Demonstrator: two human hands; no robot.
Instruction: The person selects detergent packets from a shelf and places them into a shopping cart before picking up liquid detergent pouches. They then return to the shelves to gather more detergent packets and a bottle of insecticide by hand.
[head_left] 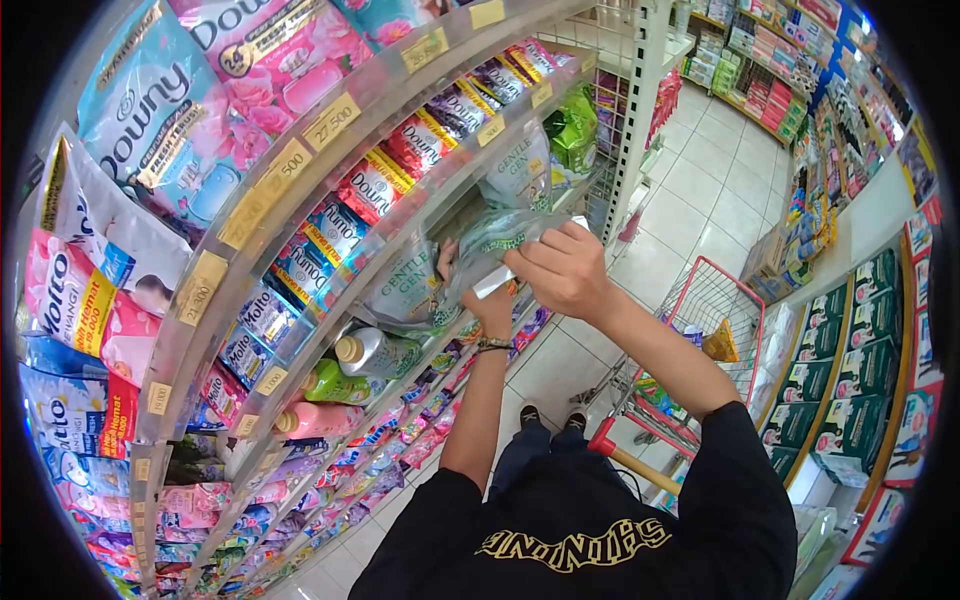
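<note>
Pouch (490, 237) of clear and green film sits at the centre of the frame, just above the left hand (492, 310) and left of the right hand (562, 270). Both hands are close to it, neither clearly nearer. The right is clenched on a white strip (492, 281) slanting from lower left to upper right; the pouch seems to lean along that line. The left has curled fingers at the pouch's lower-left side; whether they grip, I cannot tell.

The pouch (492, 238) looks glossy plastic, the shirt (590, 500) matt cloth.
</note>
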